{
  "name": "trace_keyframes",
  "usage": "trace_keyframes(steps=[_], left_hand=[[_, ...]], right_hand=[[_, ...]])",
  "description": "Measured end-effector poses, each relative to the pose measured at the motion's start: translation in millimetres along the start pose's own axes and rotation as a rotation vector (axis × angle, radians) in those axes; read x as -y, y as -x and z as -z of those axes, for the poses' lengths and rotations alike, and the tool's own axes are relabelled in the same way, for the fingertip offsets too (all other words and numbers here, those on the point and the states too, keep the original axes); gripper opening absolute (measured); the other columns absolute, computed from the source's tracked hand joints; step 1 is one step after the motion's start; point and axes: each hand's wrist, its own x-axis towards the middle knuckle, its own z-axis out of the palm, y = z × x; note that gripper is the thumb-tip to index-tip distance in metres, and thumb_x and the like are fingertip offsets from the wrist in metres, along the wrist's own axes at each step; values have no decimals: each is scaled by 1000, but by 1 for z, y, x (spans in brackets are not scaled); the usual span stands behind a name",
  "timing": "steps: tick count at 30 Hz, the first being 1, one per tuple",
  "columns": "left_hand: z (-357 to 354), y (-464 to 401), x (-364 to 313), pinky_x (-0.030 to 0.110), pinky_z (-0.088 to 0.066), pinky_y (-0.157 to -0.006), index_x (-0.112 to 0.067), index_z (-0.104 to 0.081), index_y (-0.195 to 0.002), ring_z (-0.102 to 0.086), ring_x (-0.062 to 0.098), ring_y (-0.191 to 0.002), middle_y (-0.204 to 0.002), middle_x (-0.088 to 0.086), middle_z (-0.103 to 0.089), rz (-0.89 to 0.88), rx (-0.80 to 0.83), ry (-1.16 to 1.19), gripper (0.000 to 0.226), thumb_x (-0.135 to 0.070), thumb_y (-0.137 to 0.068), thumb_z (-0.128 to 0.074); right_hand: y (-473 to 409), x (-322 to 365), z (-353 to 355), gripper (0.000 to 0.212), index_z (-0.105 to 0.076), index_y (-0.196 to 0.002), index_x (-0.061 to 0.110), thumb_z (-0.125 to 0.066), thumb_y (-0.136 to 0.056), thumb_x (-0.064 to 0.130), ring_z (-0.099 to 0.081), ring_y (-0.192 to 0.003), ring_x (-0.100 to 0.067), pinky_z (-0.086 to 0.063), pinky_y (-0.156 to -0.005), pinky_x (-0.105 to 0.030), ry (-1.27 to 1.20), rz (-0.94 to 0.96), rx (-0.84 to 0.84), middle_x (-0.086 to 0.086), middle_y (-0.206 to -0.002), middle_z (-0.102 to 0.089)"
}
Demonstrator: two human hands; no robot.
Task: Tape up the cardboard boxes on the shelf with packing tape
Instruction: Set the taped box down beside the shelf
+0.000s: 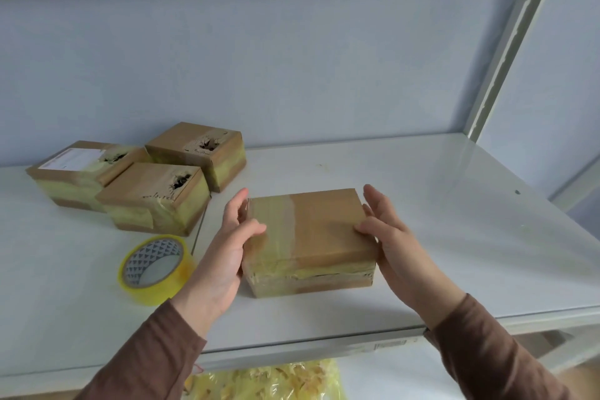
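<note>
Here both hands, left hand (231, 245) and right hand (394, 239), clasp the taped cardboard box (310, 237) by its sides on the shelf (438, 204), tape roll (155, 269) near left.

Only 1 view, worn on the person's head, looks forward and down from close range onto a white shelf (422, 191). The wall fills the upper frame, both sleeved forearms enter from the bottom edge, and wide-angle bending curves the shelf's front lip.
</note>
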Motion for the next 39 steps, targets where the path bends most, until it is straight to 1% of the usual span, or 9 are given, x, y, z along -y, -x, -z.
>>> trace_keyframes(steps=[5, 10, 15, 17, 22, 26, 29, 33, 39], left_hand=[[-7, -15, 2, 36, -60, -69, -29, -52, -138, -73, 21, -99, -130, 13, -68, 73, -27, 64, 48, -8, -96, -63], [-11, -27, 9, 43, -47, -112, -31, -58, -135, -60, 14, -125, -136, -2, -64, -36, -201, 87, 35, -24, -101, -62], [-5, -17, 22, 29, -38, -110, -28, -55, -134, -48, 3, -132, -140, -11, -54, -176, -370, 57, 33, -29, -101, -60], [-9, -9, 30, 22, -38, -99, -30, -57, -127, -49, 1, -129, -137, -12, -56, -167, -308, 1, 32, -30, -95, -65], [-31, 3, 28, 34, -45, -107, -31, -62, -131, -61, -3, -118, -126, -18, -68, -35, 88, -43, 39, -41, -94, -64], [-45, 5, 25, 32, -42, -107, -33, -54, -138, -62, -4, -118, -127, -20, -69, -20, 195, -8, 56, -52, -88, -69], [-52, 6, 26, 33, -45, -106, -35, -53, -137, -65, 2, -117, -126, -12, -71, -26, 220, -3, 55, -50, -87, -71], [-64, 13, 34, 27, -48, -96, -37, -54, -132, -66, 8, -118, -123, -10, -71, -156, 291, -29, 38, -26, -97, -66], [-98, 43, 48, 22, -50, -98, -45, -48, -138, -58, 9, -128, -136, -15, -61, -326, 463, -138, 47, -30, -96, -63]], right_hand=[[-9, -3, -9, 53, -47, -146, 43, -62, -99, 26, -72, -109, -19, -58, -77, -31, -34, -109, 19, 7, -128, -71], [-17, 1, -7, 46, -55, -140, 34, -65, -97, 21, -74, -103, -18, -59, -74, -29, -68, -97, -50, 0, -127, -70], [-22, 2, -7, 63, -56, -140, 27, -80, -83, 36, -64, -120, -24, -55, -101, -40, 71, -31, -248, -8, -137, -60], [-17, 0, -7, 82, -56, -133, 28, -81, -63, 61, -55, -127, -27, -47, -109, -49, 188, 4, -433, -2, -132, -55], [8, -16, -16, 58, -62, -92, 28, -71, -63, 78, -59, -113, -32, -50, -101, -46, 141, 68, -547, -7, -116, -56], [25, -28, -22, 63, -66, -120, 30, -66, -76, 75, -63, -118, -20, -51, -104, -44, 130, 59, -479, -4, -131, -62], [40, -27, -27, 39, -67, -121, 26, -66, -94, 54, -68, -108, -15, -51, -81, -22, 108, 108, -482, 4, -116, -73], [68, -24, -28, 42, -64, -129, 30, -67, -92, 47, -65, -116, -16, -50, -95, -32, 89, 200, -543, 6, -120, -73], [129, -23, -8, 44, -57, -139, 39, -65, -96, 41, -62, -122, -11, -53, -96, -27, 150, 347, -711, 5, -133, -64]])
